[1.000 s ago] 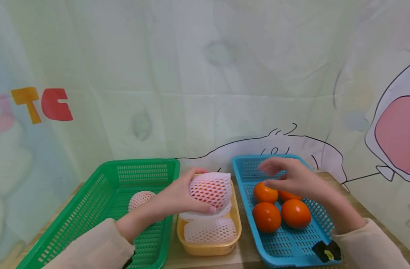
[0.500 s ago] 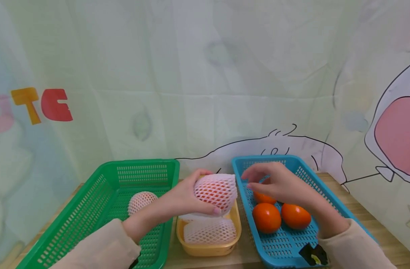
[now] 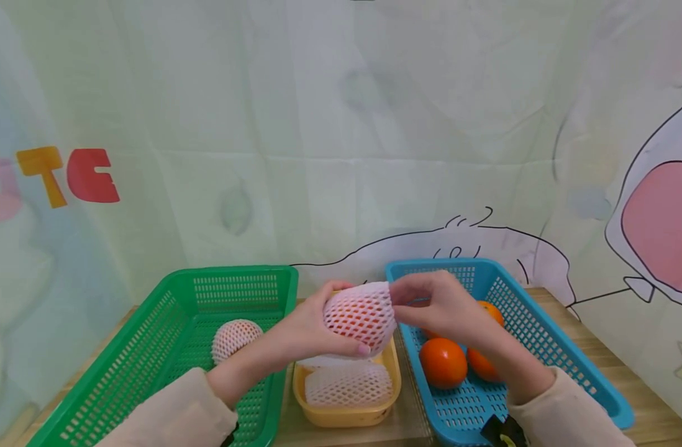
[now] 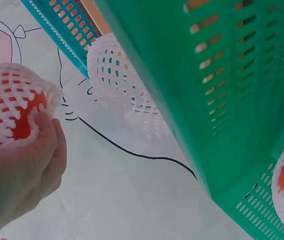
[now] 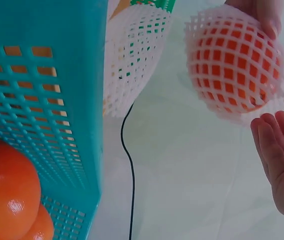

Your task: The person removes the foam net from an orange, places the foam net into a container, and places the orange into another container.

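My left hand grips a round orange fruit in a white foam net sleeve, held above the yellow container. The left wrist view shows bare orange skin at the sleeve's end by the fingers. My right hand reaches in from the right, fingertips right at the sleeve's other end. Seen from the right wrist, its fingers are fairly straight, and the thumb sits close beside the net. More white foam nets lie in the yellow container, partly hidden under the held fruit.
On the left, a green basket holds a netted fruit. The blue basket on the right contains several bare orange fruits, partly covered by my right arm. All stand on a wooden table before a printed curtain.
My right hand has moved left from over the blue basket to the sleeve's end. The left hand has shifted slightly right with the netted fruit.
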Motion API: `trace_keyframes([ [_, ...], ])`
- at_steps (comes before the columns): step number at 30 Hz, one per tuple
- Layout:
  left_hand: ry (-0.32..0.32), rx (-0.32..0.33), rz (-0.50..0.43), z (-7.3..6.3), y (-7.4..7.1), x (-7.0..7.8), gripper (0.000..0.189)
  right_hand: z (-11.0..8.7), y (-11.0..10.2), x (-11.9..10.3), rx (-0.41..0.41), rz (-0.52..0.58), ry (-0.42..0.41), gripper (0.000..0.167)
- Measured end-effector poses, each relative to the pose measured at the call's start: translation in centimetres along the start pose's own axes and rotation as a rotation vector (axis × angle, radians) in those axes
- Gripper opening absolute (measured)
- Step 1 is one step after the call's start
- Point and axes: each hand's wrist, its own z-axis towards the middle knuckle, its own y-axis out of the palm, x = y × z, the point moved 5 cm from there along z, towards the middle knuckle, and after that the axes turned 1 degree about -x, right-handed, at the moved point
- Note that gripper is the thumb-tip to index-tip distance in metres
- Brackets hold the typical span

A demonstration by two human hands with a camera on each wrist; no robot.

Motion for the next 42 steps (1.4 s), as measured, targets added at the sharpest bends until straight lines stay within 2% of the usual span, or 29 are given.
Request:
trace_keyframes([
  [5,0.012,0.028,-0.056,0.1,0.0,0.1,0.082,0.1,0.5,0.2,-0.007,0.107,0.024,0.032],
  [15,0.006,0.051,-0.159,-0.1,0.0,0.5,0.079,0.1,0.8,0.5,-0.031,0.141,0.033,0.052],
  [20,-0.005,0.065,-0.151,-0.1,0.0,0.5,0.078,0.0,1.3,0.7,-0.067,0.148,0.045,0.06],
  [25,-0.002,0.041,-0.138,0.0,0.3,0.4,0.077,0.1,1.7,0.7,-0.091,0.145,0.046,0.067],
  [34,-0.012,0.015,-0.163,-0.2,0.6,0.8,0.076,0.3,2.0,0.6,-0.118,0.147,0.012,0.066],
  [42,-0.036,0.085,-0.202,-0.4,0.4,1.2,0.069,0.4,1.7,0.9,-0.105,0.252,0.016,0.064],
])
